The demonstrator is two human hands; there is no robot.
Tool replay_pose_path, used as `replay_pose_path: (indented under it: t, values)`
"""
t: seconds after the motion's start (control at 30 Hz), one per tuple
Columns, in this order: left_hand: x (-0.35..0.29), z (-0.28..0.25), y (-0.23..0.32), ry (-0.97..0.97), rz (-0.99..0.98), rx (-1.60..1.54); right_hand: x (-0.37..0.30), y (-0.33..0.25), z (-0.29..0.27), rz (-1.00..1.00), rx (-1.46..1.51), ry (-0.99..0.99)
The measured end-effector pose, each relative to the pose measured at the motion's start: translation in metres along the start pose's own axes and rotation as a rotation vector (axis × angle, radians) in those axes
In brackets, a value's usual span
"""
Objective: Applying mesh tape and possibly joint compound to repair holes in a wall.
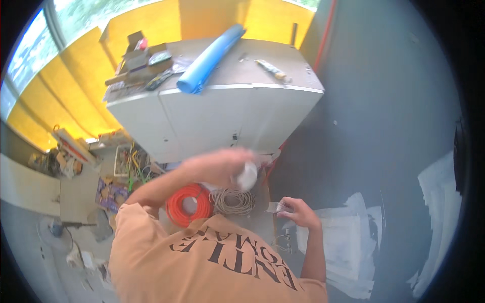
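Note:
My left hand [230, 164] is smeared by motion in front of the white cabinet [202, 118]. Its fingers curl around a white round object [247, 175], too blurred to name more exactly. To the right, near the grey wall, my right hand [301, 213] pinches a small flat pale grey piece [275, 207] that sticks out to the left of the fingers. Below the left hand lie a coil of orange hose [189, 205] and a coil of grey cable [233, 201] on the floor.
On the cabinet top lie a blue roll [212, 58], a sealant tube [271, 68] and open cardboard boxes [146, 63]. White patches [348, 237] cover part of the grey wall [374, 121]. Tools, cords and a purple-brown box [111, 193] clutter the floor at left.

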State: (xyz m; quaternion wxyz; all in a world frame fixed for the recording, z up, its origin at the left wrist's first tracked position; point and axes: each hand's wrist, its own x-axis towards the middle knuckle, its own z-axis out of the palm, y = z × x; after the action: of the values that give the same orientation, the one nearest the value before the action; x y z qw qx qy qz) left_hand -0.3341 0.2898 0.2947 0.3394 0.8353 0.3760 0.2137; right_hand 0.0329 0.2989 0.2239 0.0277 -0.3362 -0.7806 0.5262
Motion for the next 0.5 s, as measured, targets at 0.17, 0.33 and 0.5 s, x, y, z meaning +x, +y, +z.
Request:
replay_pose_path:
  t: [0.17, 0.33, 0.5]
  values:
    - [0.079, -0.143, 0.007, 0.539, 0.12, 0.665, -0.056, 0.054, 0.055, 0.17, 0.353, 0.454]
    - [0.128, -0.227, -0.087, 0.185, -0.219, 0.823, -0.073, 0.083, 0.112, 0.178, 0.641, 0.731]
    - [0.151, -0.193, -0.086, 0.452, 0.05, 0.907, -0.08, 0.07, 0.135, 0.247, 0.507, 1.094]
